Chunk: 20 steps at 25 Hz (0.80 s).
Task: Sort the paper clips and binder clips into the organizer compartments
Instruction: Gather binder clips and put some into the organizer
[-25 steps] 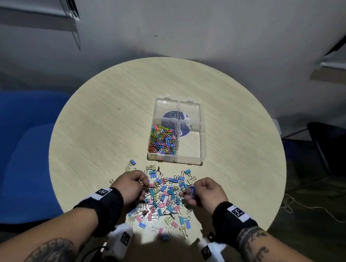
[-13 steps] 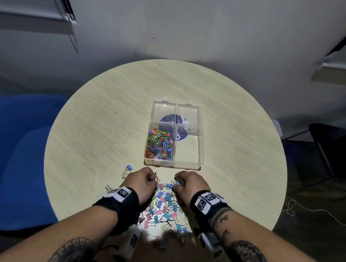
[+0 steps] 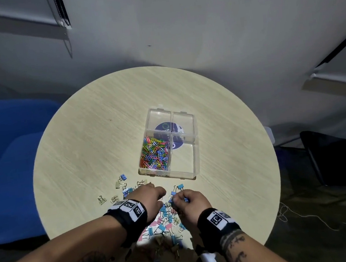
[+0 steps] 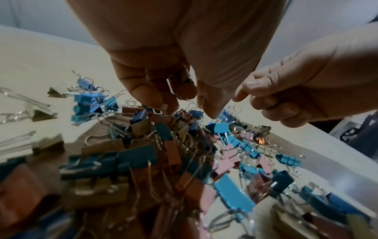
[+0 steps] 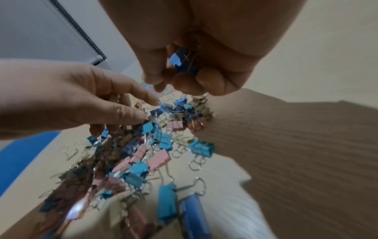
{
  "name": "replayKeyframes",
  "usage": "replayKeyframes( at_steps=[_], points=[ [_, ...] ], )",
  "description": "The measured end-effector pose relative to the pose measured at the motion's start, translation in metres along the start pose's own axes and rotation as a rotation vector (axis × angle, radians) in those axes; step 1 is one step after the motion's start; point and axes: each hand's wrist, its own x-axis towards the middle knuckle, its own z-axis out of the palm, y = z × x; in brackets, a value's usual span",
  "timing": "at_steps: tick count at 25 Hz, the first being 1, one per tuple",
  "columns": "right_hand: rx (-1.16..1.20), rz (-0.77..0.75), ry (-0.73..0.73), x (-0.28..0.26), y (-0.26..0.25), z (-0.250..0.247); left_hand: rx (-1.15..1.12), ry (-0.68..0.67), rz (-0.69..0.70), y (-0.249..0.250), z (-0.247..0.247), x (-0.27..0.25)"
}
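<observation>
A clear four-compartment organizer (image 3: 194,150) sits mid-table, with coloured paper clips (image 3: 154,153) filling its near-left compartment. Blue, pink and gold binder clips (image 3: 163,224) lie heaped near the table's front edge. My left hand (image 3: 153,198) hovers over the heap's far side, its fingers (image 4: 161,97) curled and reaching into the clips (image 4: 184,145), with one small clip (image 4: 187,76) tucked against the palm. Just to its right, my right hand (image 3: 185,200) grips blue binder clips (image 5: 181,62) in its curled fingers (image 5: 184,82). The heap (image 5: 155,142) lies below it.
A few stray gold and blue binder clips (image 3: 120,184) lie left of the heap. The round wooden table (image 3: 88,144) ends close to my body. A blue chair (image 3: 6,161) stands at the left, and a dark chair (image 3: 341,155) and a cable at the right.
Both hands have drawn closer together over the far side of the heap. The right hand still holds blue clips. The organizer has not moved.
</observation>
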Motion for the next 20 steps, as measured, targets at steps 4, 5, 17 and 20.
replayKeyframes(
  at_steps=[4,5,17,20],
  points=[
    [-0.01,0.068,0.066,-0.007,0.006,-0.007,0.039,0.01,0.003,-0.002,0.0,0.007],
    [0.025,0.096,0.082,-0.01,0.007,-0.011,0.041,0.015,0.006,-0.003,0.001,0.007],
    [0.726,0.332,0.081,-0.02,0.014,-0.049,-1.074,0.052,-0.303,0.005,-0.034,-0.019],
    [0.861,0.339,0.093,-0.022,0.012,-0.049,-1.475,0.059,-0.391,0.006,-0.038,-0.023]
  ],
)
